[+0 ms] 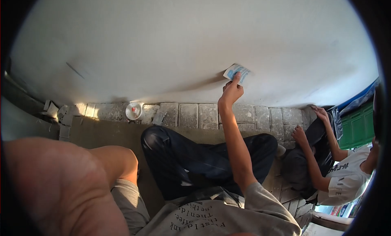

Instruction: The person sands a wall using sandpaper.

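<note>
My right hand [231,92] reaches out to the pale wall [195,40]. Between its thumb and fingers it pinches what looks like a small sheet of sandpaper [235,69], white with blue print on the side facing me. The sheet is at the wall's surface, and one corner casts a shadow. Very large and blurred, my left hand [61,187] is close to the camera at the lower left. Only its palm and wrist area shows; the fingers are hidden. A white bowl [130,113] with something small and red in it stands at the wall's foot.
Grey paving blocks [188,115] run along the wall, with broken pieces [51,109] at the left. My bent legs [195,158] are over a brownish mat [102,132]. At the right another person [346,183] sits close by, hands near the wall. Behind is a green panel [358,126].
</note>
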Action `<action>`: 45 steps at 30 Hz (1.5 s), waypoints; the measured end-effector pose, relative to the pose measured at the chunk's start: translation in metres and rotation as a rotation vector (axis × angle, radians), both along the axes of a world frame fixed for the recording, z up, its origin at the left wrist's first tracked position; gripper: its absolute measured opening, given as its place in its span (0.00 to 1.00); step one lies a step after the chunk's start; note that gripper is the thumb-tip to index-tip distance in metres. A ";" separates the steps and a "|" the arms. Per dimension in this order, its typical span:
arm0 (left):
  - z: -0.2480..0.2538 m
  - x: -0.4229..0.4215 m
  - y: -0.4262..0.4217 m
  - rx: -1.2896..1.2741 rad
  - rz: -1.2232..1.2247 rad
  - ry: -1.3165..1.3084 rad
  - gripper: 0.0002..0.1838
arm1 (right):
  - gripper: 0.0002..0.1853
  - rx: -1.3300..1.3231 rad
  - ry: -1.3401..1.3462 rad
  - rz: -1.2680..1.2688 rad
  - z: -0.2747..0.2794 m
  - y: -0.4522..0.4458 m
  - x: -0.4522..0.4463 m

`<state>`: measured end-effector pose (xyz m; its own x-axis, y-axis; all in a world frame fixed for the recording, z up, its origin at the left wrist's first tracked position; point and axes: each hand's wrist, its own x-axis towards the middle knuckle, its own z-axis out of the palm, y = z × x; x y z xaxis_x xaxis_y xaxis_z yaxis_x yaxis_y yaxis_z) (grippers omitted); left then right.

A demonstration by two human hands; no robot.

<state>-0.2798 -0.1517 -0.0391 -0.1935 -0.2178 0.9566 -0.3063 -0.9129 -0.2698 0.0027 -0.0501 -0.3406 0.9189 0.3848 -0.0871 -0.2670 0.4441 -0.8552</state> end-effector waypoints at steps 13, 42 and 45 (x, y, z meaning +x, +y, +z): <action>-0.366 0.089 0.090 -1.136 0.257 1.253 0.09 | 0.27 -0.273 -0.452 0.284 -0.027 0.007 -0.024; -0.454 0.112 0.086 -0.827 0.397 2.047 0.08 | 0.28 0.018 0.004 -0.138 0.004 0.012 -0.011; -0.459 0.111 0.087 -0.829 0.360 2.048 0.08 | 0.28 -0.193 -0.356 0.197 -0.006 0.010 -0.016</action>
<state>-0.1684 -0.0643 -0.4981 0.8189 0.4270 -0.3835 0.5698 -0.6854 0.4534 -0.0135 -0.0399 -0.3467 0.8153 0.5633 0.1336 -0.0050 0.2376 -0.9713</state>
